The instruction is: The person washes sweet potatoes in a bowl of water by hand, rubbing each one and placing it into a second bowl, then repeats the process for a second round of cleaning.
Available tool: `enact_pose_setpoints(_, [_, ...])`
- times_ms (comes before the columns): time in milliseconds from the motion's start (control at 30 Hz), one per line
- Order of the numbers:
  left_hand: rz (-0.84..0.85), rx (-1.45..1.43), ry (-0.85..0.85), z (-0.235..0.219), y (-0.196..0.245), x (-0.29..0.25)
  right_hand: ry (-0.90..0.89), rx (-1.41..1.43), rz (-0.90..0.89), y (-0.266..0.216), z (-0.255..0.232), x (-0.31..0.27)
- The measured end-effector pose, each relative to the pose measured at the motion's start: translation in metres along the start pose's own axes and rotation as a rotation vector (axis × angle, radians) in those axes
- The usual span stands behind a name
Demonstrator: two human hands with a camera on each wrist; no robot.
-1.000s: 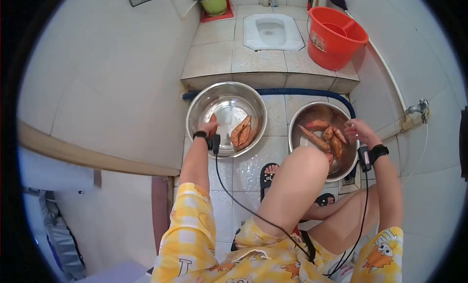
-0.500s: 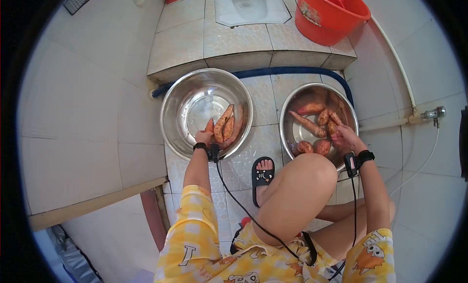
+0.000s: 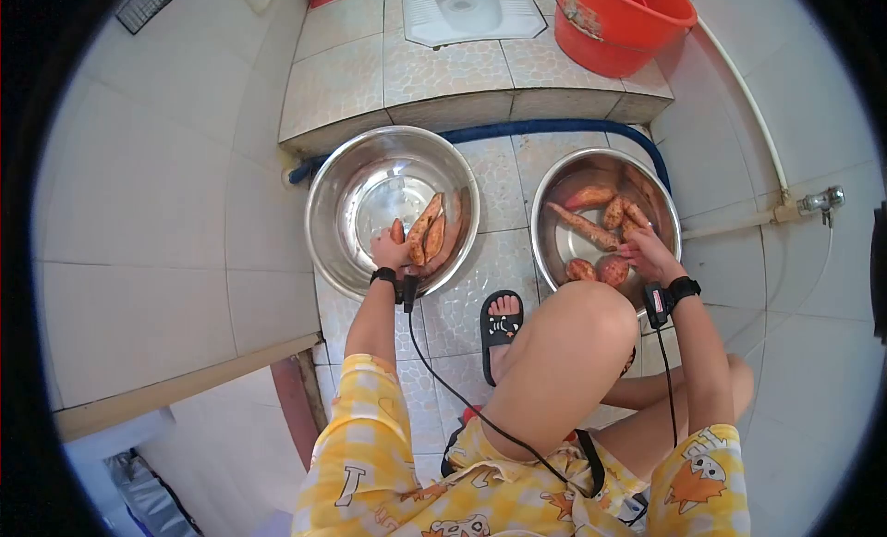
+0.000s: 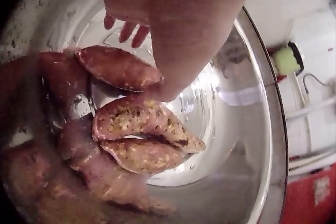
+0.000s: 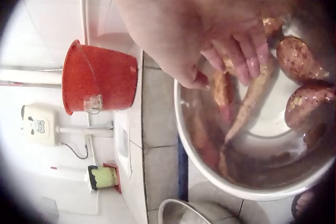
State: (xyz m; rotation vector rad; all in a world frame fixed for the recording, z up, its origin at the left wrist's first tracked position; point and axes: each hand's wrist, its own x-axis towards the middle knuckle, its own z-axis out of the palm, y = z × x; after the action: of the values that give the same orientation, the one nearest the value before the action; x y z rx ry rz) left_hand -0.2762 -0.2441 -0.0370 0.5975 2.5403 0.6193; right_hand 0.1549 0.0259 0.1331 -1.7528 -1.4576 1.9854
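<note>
I squat over two steel bowls on the tiled floor. My left hand is inside the left bowl, fingers spread. In the left wrist view the left hand hovers over a reddish sweet potato, with its thumb touching the pile of split sweet potatoes. My right hand reaches into the right bowl, which holds several whole sweet potatoes. In the right wrist view the right hand curls its fingers round one sweet potato.
A red bucket stands on the raised step beside a squat toilet. A blue hose runs along the step behind the bowls. A tap sticks out of the right wall. My sandalled foot sits between the bowls.
My left hand brought a sweet potato down into the left bowl and released it. My right hand dropped lower into the right bowl onto the potatoes. The view tilted down.
</note>
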Motion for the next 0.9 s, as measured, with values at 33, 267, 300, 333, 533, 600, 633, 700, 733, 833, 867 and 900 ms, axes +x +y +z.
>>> enact_pose_setpoints(33, [0.065,0.066,0.005,-0.001,0.007,-0.004,-0.010,-0.017,0.015,0.004,-0.001,0.000])
enact_pose_setpoints(267, [0.143,0.270,0.006,0.020,0.045,-0.031,-0.063,-0.042,0.043,0.021,-0.003,0.001])
enact_pose_setpoints(300, [0.117,0.298,0.029,0.029,0.048,-0.036,-0.075,-0.038,0.041,0.022,-0.008,0.000])
enact_pose_setpoints(333, [0.172,0.330,0.024,0.032,0.046,-0.037,-0.058,-0.019,0.057,0.024,-0.011,-0.001])
enact_pose_setpoints(533, [0.253,0.520,0.104,0.048,0.044,-0.013,0.007,-0.041,0.048,0.023,-0.018,-0.004])
enact_pose_setpoints(600, [0.233,0.557,0.096,0.038,0.057,-0.022,-0.006,-0.058,0.058,0.031,-0.017,-0.004])
enact_pose_setpoints(633, [0.208,0.544,0.075,0.038,0.054,-0.019,0.000,-0.055,0.069,0.035,-0.015,-0.004])
enact_pose_setpoints(700, [0.149,0.505,0.047,0.041,0.056,-0.011,0.008,-0.064,0.076,0.033,-0.018,-0.003])
enact_pose_setpoints(733, [0.189,0.552,0.072,0.040,0.055,-0.012,-0.011,-0.024,0.093,0.032,-0.019,-0.004])
enact_pose_setpoints(833, [0.295,0.549,0.191,0.047,0.045,-0.006,-0.005,-0.006,0.084,0.029,-0.019,-0.004])
enact_pose_setpoints(867, [0.271,0.508,0.149,0.047,0.043,-0.002,-0.002,-0.007,0.085,0.030,-0.019,-0.002])
enact_pose_setpoints(900, [0.245,0.468,0.109,0.041,0.045,-0.002,0.000,-0.009,0.086,0.031,-0.021,0.000])
